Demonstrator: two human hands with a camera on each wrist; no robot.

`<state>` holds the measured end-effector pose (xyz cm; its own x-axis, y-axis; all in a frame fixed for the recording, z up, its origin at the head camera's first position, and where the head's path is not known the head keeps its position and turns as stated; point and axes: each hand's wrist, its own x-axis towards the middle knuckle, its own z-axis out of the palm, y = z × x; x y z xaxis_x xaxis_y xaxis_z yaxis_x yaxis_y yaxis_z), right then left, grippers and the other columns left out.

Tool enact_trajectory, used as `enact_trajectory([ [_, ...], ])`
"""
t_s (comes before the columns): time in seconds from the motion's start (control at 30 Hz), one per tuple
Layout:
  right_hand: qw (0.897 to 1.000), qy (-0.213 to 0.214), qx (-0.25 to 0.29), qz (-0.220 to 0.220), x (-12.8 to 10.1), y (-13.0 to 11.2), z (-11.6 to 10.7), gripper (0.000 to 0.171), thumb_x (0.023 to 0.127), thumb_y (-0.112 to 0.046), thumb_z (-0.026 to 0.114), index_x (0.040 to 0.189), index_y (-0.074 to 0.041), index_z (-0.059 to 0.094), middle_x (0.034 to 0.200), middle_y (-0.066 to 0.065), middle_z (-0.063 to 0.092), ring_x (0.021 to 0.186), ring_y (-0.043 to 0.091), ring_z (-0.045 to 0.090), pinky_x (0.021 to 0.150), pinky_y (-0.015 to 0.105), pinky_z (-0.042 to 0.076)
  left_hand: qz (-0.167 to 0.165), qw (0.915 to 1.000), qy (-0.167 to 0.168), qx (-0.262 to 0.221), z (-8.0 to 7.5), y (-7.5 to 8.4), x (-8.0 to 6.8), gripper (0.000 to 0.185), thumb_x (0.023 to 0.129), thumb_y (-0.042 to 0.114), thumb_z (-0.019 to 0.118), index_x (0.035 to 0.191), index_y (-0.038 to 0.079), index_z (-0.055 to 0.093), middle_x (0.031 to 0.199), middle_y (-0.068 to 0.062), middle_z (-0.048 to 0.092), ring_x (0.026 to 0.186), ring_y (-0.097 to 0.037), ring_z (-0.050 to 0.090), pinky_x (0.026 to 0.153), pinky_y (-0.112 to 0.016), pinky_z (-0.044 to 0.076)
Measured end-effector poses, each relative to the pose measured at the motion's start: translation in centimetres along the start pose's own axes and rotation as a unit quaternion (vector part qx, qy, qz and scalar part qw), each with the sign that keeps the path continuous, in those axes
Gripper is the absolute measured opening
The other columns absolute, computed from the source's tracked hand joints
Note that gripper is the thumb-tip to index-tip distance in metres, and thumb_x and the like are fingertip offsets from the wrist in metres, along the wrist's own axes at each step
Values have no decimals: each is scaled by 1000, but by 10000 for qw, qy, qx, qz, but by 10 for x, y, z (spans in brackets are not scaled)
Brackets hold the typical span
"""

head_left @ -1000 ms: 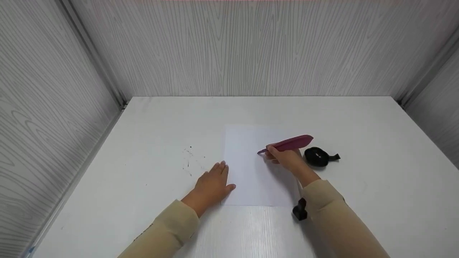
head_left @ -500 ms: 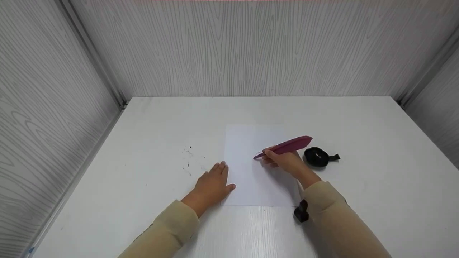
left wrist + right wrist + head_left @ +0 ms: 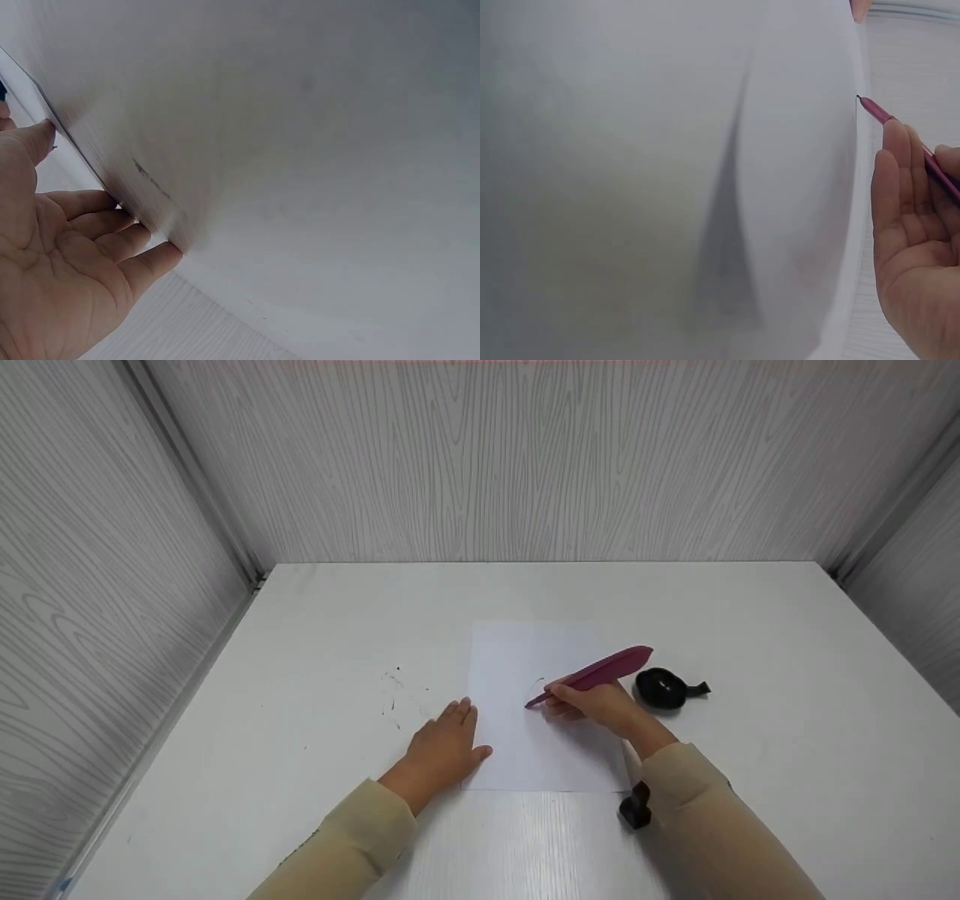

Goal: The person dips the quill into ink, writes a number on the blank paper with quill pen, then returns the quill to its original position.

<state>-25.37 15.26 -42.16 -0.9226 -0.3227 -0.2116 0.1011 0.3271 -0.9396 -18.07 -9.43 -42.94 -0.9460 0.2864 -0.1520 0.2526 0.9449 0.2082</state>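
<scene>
My right hand [image 3: 604, 706] pinches a maroon feather-shaped quill pen [image 3: 609, 667] between thumb and fingers. Its tip points down and left onto a white sheet of paper [image 3: 506, 660], and the feather end leans up to the right. A short thin dark curved line [image 3: 538, 681] shows on the sheet just above the tip. In the right wrist view the slim maroon barrel of the pen [image 3: 875, 110] ends in a dark point at the paper. Flat over the sheet's left edge rests my left hand [image 3: 442, 746], fingers extended and thumb on the paper.
A glossy black rounded thing with a short stem [image 3: 662, 688] lies right of the paper. A small black piece [image 3: 636, 808] shows beside the right sleeve. Dark specks [image 3: 394, 682] mark the white tabletop [image 3: 360, 607] at left. Wood-patterned panels [image 3: 480, 465] enclose the back and sides.
My right hand has moved the quill pen's tip down and left across the paper, and a thin dark line now shows behind it. The left hand stays in place.
</scene>
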Motion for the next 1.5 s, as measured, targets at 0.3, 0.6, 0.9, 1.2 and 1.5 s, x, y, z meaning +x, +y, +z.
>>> enact_trajectory([
  [0.3,9997,-228,-18,26,-7,2,-5,34,91,-30,66,110,-2,70,96,9,72,91,16,68,80,29,53,27,9999,-90,92,-2,0,0,69,97,43,51,145,-3,34,153,-15,28,141,-28,23,106,-50,30],
  [0.6,9992,-328,-224,-16,-11,5,-8,36,90,-33,67,110,-2,70,96,9,72,89,17,68,81,29,52,10,9999,-64,149,-2,-1,1,69,97,43,52,145,-3,34,152,-15,28,140,-29,24,106,-50,31],
  [0.9,9983,-487,-295,-88,-13,9,-15,34,93,-27,64,111,1,68,97,10,71,90,19,68,82,32,53,28,9999,-26,166,-1,-1,1,69,97,42,52,145,-4,34,152,-16,29,140,-30,25,106,-50,31],
  [1.2,9984,-383,-415,92,-16,11,-24,36,93,-28,63,113,1,68,97,10,71,90,19,67,81,32,53,-6,10000,-62,10,-1,-2,-1,69,97,42,53,145,-4,34,152,-16,28,140,-29,23,107,-50,30],
  [1.5,9988,-209,-443,71,-18,11,-33,37,94,-28,61,114,3,67,98,11,71,91,19,67,81,32,53,-72,9999,-134,36,-1,-3,1,70,97,43,51,146,-2,32,154,-14,26,141,-28,21,107,-49,29],
])
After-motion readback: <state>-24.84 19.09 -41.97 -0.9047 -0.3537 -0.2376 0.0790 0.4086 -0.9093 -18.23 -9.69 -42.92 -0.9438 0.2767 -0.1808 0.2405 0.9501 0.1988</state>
